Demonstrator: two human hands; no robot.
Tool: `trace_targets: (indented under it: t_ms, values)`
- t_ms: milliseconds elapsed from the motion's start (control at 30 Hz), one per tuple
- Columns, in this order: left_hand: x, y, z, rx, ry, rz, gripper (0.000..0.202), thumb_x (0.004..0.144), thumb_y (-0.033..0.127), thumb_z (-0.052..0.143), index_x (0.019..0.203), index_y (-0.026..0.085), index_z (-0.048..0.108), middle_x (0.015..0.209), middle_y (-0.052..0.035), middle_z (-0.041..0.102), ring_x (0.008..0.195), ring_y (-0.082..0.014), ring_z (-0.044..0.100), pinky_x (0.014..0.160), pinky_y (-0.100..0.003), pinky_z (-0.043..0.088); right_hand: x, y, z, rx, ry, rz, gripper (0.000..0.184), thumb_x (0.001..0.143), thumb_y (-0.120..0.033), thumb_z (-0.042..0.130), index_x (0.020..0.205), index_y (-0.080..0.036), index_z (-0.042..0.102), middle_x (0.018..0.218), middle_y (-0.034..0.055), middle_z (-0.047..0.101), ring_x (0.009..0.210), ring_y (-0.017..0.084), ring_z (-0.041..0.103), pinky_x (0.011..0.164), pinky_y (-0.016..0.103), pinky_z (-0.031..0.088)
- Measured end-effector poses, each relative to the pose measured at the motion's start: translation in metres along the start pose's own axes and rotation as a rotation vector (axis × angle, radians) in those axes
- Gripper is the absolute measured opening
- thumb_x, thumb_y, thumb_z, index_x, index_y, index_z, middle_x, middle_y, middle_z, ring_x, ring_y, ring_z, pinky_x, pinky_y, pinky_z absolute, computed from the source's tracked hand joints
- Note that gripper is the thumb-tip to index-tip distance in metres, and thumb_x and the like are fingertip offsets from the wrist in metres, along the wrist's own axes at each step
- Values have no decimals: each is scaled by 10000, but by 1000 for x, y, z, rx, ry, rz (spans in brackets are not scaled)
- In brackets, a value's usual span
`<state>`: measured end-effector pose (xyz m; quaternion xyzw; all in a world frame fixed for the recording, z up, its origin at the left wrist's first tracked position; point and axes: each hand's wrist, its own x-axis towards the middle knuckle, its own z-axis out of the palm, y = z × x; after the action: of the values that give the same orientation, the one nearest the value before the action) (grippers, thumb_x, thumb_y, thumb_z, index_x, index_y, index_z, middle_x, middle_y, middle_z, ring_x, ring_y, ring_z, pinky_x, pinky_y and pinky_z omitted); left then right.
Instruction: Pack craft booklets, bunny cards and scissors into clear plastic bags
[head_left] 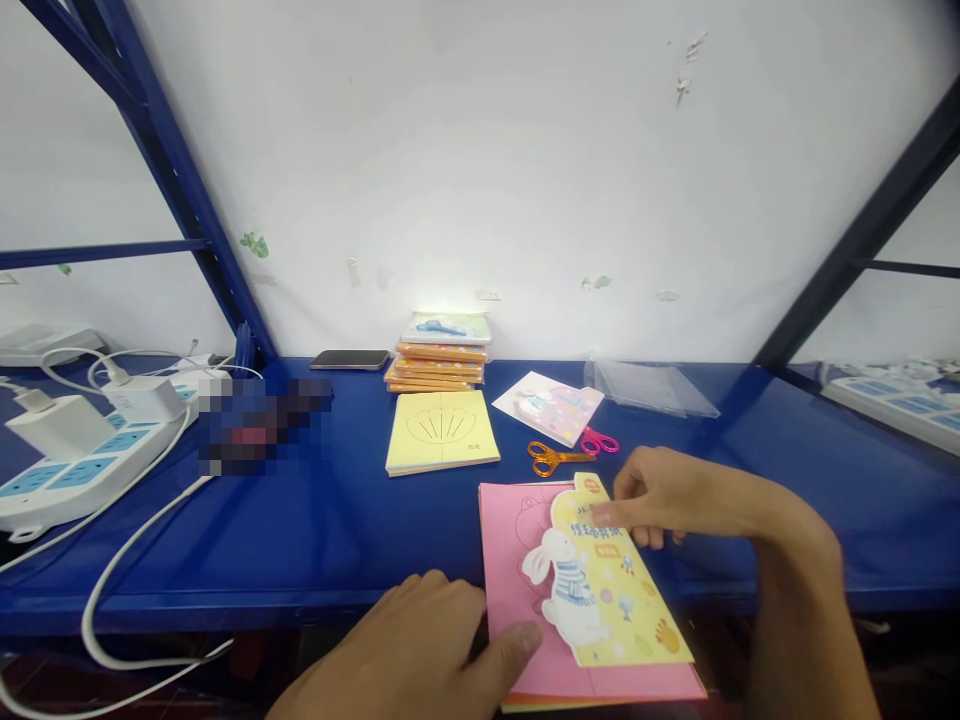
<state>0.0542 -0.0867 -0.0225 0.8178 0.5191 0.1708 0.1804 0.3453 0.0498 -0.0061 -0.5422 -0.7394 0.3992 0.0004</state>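
My left hand grips the lower left edge of a stack of coloured paper sheets, its thumb on the pink top sheet. Part of a line drawing shows on that sheet. Over the right side of the stack lies a yellow cover card with a white rabbit in blue stripes. My right hand pinches this card near its top right, thumb on the face and the other fingers curled beneath. Just beyond are orange-handled scissors and pink-handled scissors, the latter partly under a pink-and-white rabbit card.
A yellow paper stack with a shell drawing lies before a pile of packaged sets. Clear plastic sleeves and a phone lie near the wall. At left are a power strip and white cables.
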Motion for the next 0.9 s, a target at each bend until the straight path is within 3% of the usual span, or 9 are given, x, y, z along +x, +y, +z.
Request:
trace_targets:
  t_ms: [67,200,300,400,500,600,733,900]
  values:
    - [5,6,-4,-50,-4,-49,351,984,401,490,788,248,736,701,-9,722,669,-192,672,563,-249,437,-1,-1,-2,26,-33,-65,453,763,-630,768,698,-183,737,688,51,730,585,151,628,505,227,465]
    - [13,15,-9,-155,-3,-119,220,921,326,573,795,251,737,736,15,732,712,-179,693,546,-219,440,-4,-7,-5,139,-105,-168,451,800,-598,762,1039,-216,766,987,65,789,808,210,713,576,233,523]
    - [18,15,-9,-209,-10,-146,216,934,322,560,935,260,767,828,-3,766,764,-202,713,557,-232,461,-3,-14,-7,240,-41,-218,494,814,-554,771,1178,-225,721,1078,75,789,916,259,742,674,291,592]
    - [25,8,-7,-194,39,-145,259,980,339,512,1062,256,744,947,-40,784,820,-237,728,622,-271,500,-2,-18,-9,385,119,-308,562,800,-498,806,1275,-229,671,1169,92,774,1033,310,744,869,416,624]
    - [33,-4,-5,-41,149,-202,278,1015,342,450,993,216,696,966,-78,765,826,-265,724,687,-328,520,-2,-21,-10,425,325,-348,599,757,-480,848,1280,-246,673,1221,102,759,1098,346,726,957,484,606]
    - [40,-16,-3,15,221,-198,240,1006,349,483,1012,215,682,1070,-94,740,947,-283,713,778,-369,548,-2,-23,-8,354,306,-370,503,772,-460,840,1219,-262,721,1230,79,760,1119,336,717,987,468,594]
    - [49,-25,1,-221,331,-106,329,1009,398,516,1269,226,623,1292,-110,682,1176,-284,654,957,-405,540,0,-28,-1,275,149,-407,431,837,-437,788,1220,-243,746,1226,51,767,1080,286,733,956,397,604]
    - [53,-20,12,-612,333,-178,461,1060,481,405,1418,215,521,1418,-111,632,1277,-265,606,1088,-429,482,8,-35,4,293,194,-465,433,872,-439,762,1259,-246,744,1263,58,750,1075,267,731,926,365,609]
